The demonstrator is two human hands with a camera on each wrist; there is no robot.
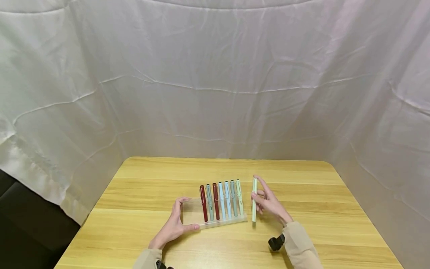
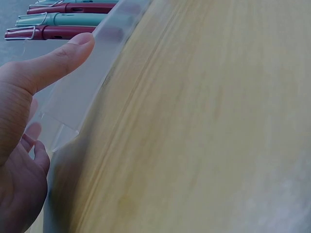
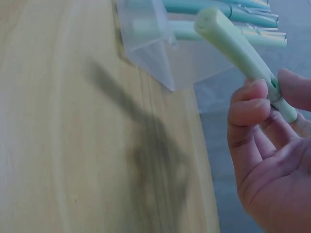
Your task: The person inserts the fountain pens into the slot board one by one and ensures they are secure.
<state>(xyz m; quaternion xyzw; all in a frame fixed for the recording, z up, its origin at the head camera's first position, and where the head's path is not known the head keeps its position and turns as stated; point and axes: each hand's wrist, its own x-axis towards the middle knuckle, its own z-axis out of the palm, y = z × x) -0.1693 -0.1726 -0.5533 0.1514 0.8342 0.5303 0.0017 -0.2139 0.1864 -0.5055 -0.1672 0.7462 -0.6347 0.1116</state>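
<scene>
A clear pen stand [image 1: 191,213] holds a row of capped pens, with its left part bare. My left hand [image 1: 170,225] grips the stand's left end, thumb on the front edge [image 2: 92,87] and fingers at the back. In the row are dark red pens [image 1: 203,205], grey-green pens [image 1: 209,205], light blue pens [image 1: 222,203] and, at the right end, a pale green pen [image 1: 240,200]. Just right of the stand my right hand [image 1: 268,201] pinches another pale green pen [image 3: 233,51] between thumb and fingers, raised above the table.
The wooden table [image 1: 302,231] carries the stand near its middle front. White cloth [image 1: 218,112] hangs at the back and both sides. A dark surface [image 1: 27,220] lies beyond the table's left edge. The right hand's shadow [image 3: 155,150] falls on the wood.
</scene>
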